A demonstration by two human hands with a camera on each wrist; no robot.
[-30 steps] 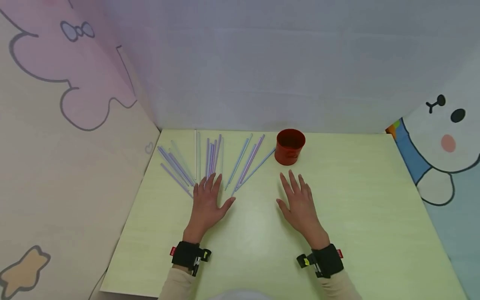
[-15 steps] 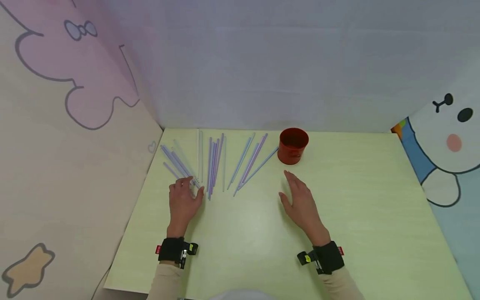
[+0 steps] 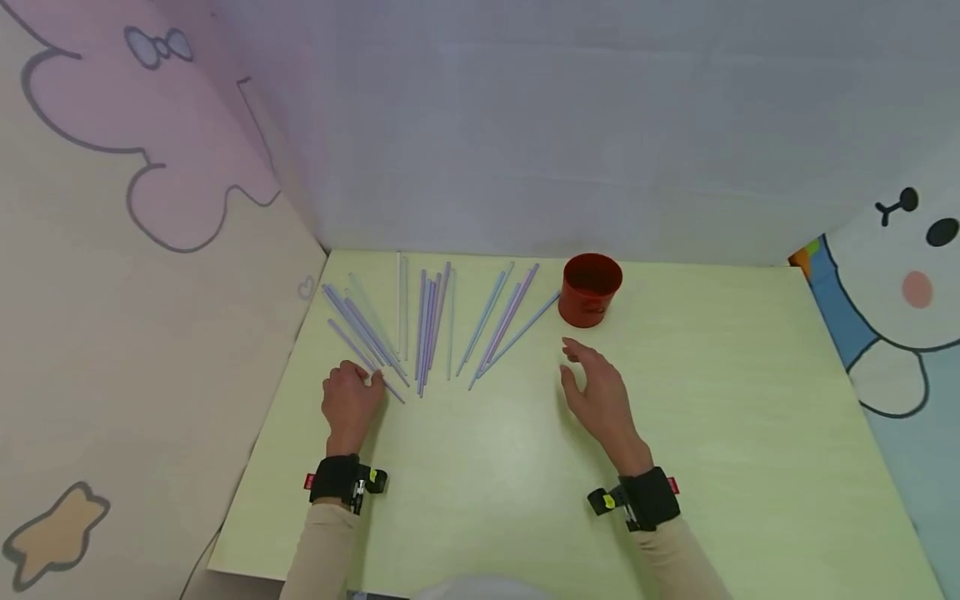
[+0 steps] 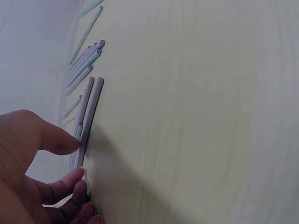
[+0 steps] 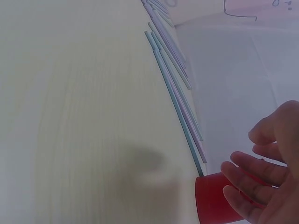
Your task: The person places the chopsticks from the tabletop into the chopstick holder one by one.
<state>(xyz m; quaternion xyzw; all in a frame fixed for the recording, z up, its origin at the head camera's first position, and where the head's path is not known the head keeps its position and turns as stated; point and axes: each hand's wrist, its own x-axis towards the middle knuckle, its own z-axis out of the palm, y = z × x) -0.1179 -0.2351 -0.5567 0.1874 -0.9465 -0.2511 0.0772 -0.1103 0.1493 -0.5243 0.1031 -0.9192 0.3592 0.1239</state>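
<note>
Several thin pastel drinking straws [image 3: 431,325] in purple, blue and pale green lie fanned out at the back left of the table. My left hand [image 3: 351,404] is at the nearest purple straw [image 3: 393,392], fingers bent. In the left wrist view, the thumb [image 4: 65,141] lies against or just over that straw [image 4: 93,105], while the index fingertip stands apart from the thumb. My right hand [image 3: 600,404] hovers above the table with loosely bent fingers, holding nothing. Just beyond it stands a red cup [image 3: 581,310], upright; the hand partly hides it in the right wrist view.
The pale yellow-green table [image 3: 480,483] meets a white cloth backdrop [image 3: 525,150] behind the straws and cup. Cartoon-printed walls [image 3: 150,350] flank it. One blue straw [image 3: 521,333] leans its far end close to the cup.
My left hand has moved left and back toward me, from over the middle straws to the leftmost near one, its fingers bending. My right hand's fingers have curled somewhat, staying near the cup.
</note>
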